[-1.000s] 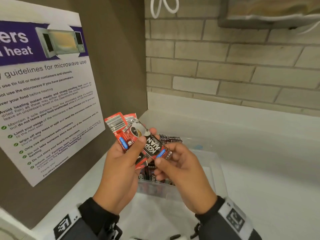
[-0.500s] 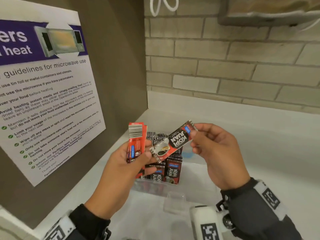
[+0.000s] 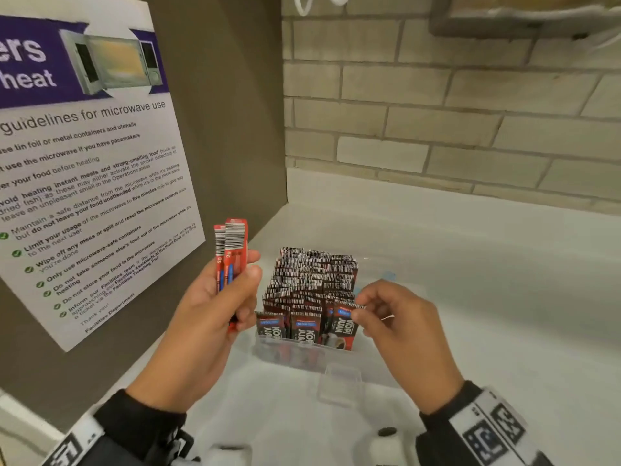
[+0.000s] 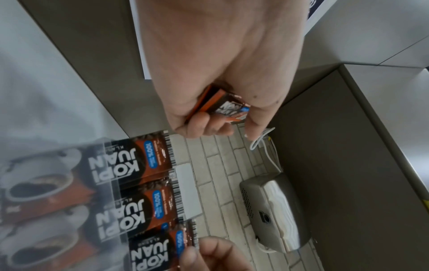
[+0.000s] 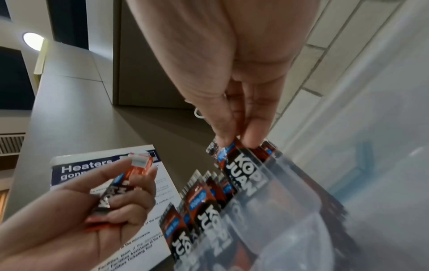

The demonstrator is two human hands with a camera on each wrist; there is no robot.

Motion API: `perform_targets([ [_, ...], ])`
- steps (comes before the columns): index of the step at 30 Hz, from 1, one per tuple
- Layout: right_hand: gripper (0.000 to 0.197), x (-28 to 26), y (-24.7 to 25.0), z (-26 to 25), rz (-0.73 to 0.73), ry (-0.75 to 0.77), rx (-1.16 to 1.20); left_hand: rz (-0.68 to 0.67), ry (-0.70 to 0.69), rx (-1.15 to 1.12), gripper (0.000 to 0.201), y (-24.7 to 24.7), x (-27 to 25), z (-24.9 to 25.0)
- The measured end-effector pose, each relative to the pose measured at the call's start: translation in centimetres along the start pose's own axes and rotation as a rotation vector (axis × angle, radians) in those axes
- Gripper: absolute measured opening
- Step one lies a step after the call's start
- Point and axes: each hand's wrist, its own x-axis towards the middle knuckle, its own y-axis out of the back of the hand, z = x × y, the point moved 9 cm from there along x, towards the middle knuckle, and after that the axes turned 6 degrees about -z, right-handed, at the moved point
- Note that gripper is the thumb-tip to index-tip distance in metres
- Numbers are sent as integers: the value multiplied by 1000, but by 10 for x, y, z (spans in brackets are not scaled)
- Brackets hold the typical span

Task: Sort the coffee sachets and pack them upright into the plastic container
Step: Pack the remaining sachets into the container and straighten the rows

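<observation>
Wall-mounted steel dispenser (image 4: 276,212) only in left-wrist view; both hands' fingers pinching sachets.

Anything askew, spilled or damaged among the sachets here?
Nothing stands out. The packed sachets stand upright in the plastic container; the right hand pinches one front sachet, the left hand holds spare sachets.

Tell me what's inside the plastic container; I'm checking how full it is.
The plastic container holds upright rows of coffee sachets, barcoded tops up. The right hand pinches one front-row sachet. Lower sachet ends and the container's floor are covered.
</observation>
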Motion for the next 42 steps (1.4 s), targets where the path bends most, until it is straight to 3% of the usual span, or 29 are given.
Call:
perform_targets([
  [2, 41, 0, -7, 0, -1, 18, -51, -20, 30, 0, 35, -4, -1, -4],
  [7, 44, 2, -16, 6, -21, -30, -26, -102, 50, -90, 53, -12, -2, -6],
  [11, 37, 0, -13, 8, -67, -69, 77, -54, 65, -120, 31, -11, -1, -11],
  [15, 28, 2, 11, -7, 82, -18, 32, -74, 64, -30, 34, -17, -1, -5],
  [18, 19, 8, 15, -27, 81, 21, 185, -94, 54, -3, 32, -26, 4, 0],
  [22, 22, 12, -25, -43, -168, -35, 527, -189, 89, -7, 36, -49, 9, -4],
  [25, 20, 14, -27, -49, -120, -3, 664, -177, 87, 15, 32, -56, 10, -4],
  [27, 25, 14, -11, -52, 7, 63, 598, -133, 69, 7, 38, -52, 11, -1],
  [29, 37, 11, 2, -62, 92, 176, 342, -98, 59, -25, 42, -49, 11, 2],
  [32, 37, 6, -13, -82, 5, 328, -11, -143, 67, -56, 43, -59, 9, 2],
  [35, 41, 4, -23, -81, -110, 316, 65, -109, 73, -111, 32, -56, 11, 1],
  [37, 40, 4, -15, -75, -59, 272, 152, -51, 54, -157, 29, -47, 13, 2],
  [39, 35, 7, -7, -58, 9, 139, 284, -25, 32, -154, 29, -44, 14, 4],
  [42, 24, 12, -19, -39, -100, -52, 692, -36, 27, -136, 31, -47, 11, 5],
])
